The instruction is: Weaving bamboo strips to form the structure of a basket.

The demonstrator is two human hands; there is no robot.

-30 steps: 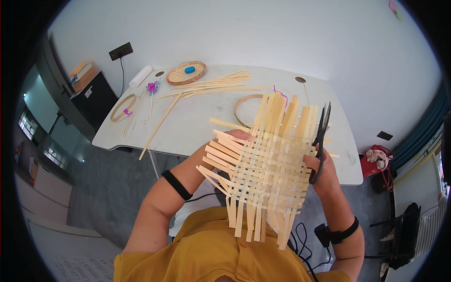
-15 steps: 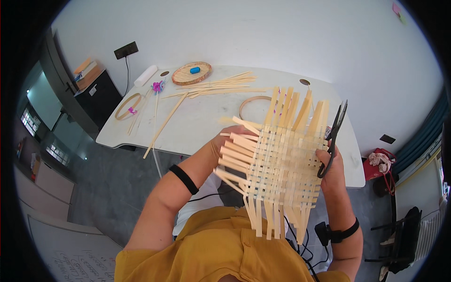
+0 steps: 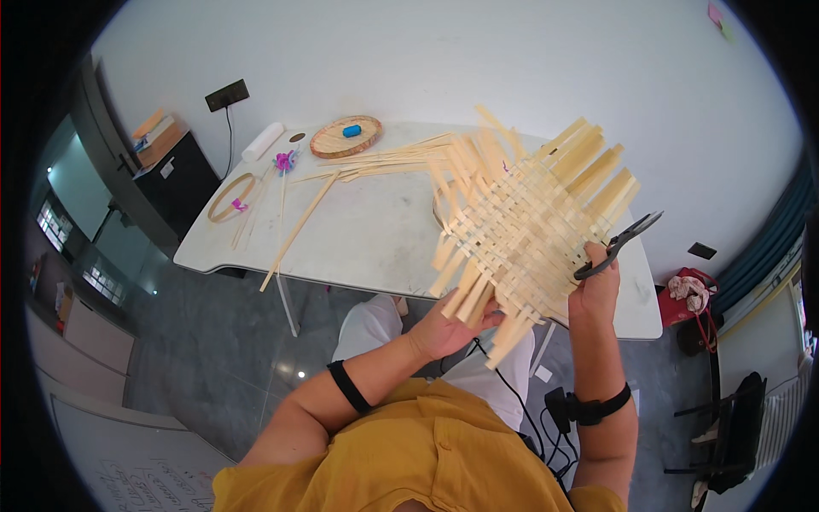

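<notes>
A woven mat of pale bamboo strips [image 3: 529, 226] is held up in front of me, tilted so one corner points toward my body. Loose strip ends fan out from its edges. My left hand [image 3: 448, 328] is closed at the near lower edge, around the strip ends, with its fingers partly hidden behind them. At the right edge, my right hand [image 3: 597, 290] pinches the mat with the thumb on top. Black scissors [image 3: 627, 241] hang on that same hand, blades pointing up and right, away from the mat.
On the white table [image 3: 341, 230] lie loose bamboo strips [image 3: 384, 162], a bamboo hoop [image 3: 232, 198] and purple ribbon [image 3: 284, 161]. A round woven tray [image 3: 328, 147] holds a blue roll [image 3: 351, 131]. A white roll [image 3: 263, 142] lies at the far left. Black cables [image 3: 525, 410] hang near my right arm.
The mat has turned clockwise and tilted, moving slightly up. My left hand has shifted from its left side to the near lower edge. The scissors now lean further right.
</notes>
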